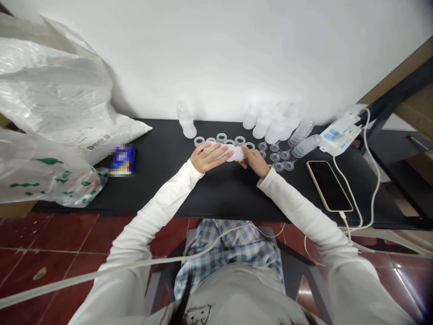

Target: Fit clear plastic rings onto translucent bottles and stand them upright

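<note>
A white baby bottle (231,156) lies sideways between my hands, just above the black table. My left hand (210,156) is wrapped over its body from the left. The fingers of my right hand (253,160) close on its right end, at the neck. Behind the hands are several clear bottle rings (221,137), partly hidden by my left hand. To the right of them lie several clear silicone nipples (275,156) in rows. An assembled bottle with a clear cap (186,120) stands at the back left.
Several white bottles (270,124) stand against the wall, beside stacked clear caps (307,146). A phone (329,185) on a charging cable and a white power strip (340,132) lie at right. Plastic bags (54,85) and a blue packet (122,160) occupy the left of the table (152,189).
</note>
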A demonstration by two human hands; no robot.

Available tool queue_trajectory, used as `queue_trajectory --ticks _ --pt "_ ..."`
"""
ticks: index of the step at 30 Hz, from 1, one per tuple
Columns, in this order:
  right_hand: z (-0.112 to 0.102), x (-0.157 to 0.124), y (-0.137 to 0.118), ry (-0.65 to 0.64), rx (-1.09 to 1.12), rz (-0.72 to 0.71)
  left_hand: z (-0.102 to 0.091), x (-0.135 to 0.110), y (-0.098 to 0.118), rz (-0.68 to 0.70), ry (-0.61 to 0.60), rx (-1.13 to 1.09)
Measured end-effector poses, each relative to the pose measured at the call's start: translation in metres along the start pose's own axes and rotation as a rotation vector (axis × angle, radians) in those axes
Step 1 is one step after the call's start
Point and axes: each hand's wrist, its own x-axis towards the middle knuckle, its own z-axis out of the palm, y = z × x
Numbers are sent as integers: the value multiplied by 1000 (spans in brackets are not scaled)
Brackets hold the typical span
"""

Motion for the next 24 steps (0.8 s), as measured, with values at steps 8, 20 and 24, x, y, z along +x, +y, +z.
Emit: queue_trajectory --ticks 8,20,24 --pt "-11 -2 -9 32 -148 18 -1 3 2 -41 17 49" --pt "-120 -18 -23 1080 -1035 409 -8 6 4 -164 343 321" --pt "-135 -27 -18 865 -965 441 -8 8 3 -221 375 317"
